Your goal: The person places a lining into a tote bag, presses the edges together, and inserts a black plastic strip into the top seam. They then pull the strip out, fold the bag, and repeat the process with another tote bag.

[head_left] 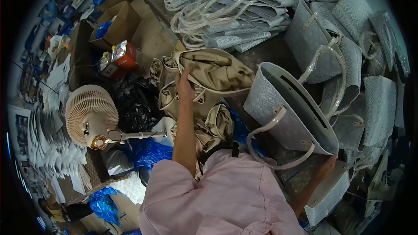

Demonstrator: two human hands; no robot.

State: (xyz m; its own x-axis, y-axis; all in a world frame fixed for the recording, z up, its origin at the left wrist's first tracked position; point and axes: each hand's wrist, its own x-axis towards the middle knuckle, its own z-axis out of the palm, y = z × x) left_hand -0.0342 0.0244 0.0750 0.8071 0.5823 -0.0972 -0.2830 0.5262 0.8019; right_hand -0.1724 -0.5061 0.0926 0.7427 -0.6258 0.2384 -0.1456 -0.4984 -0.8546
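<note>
My left hand is closed on the pale rim of a beige fabric bag lining, which lies loosely bunched with its mouth open. More beige linings are heaped just below it. To the right stands a silver-grey embossed tote bag, tilted, its top open on a grey inside with a dark slot. One handle loops over each side. My right hand is by the tote's lower right corner, its fingers stretched out and together. Whether they touch the bag is hard to tell.
Flat silver tote bags with plastic-wrapped handles are piled at the back, and more totes crowd the right. On the left are a fan, black plastic, orange tins, a cardboard box and stacked sheets.
</note>
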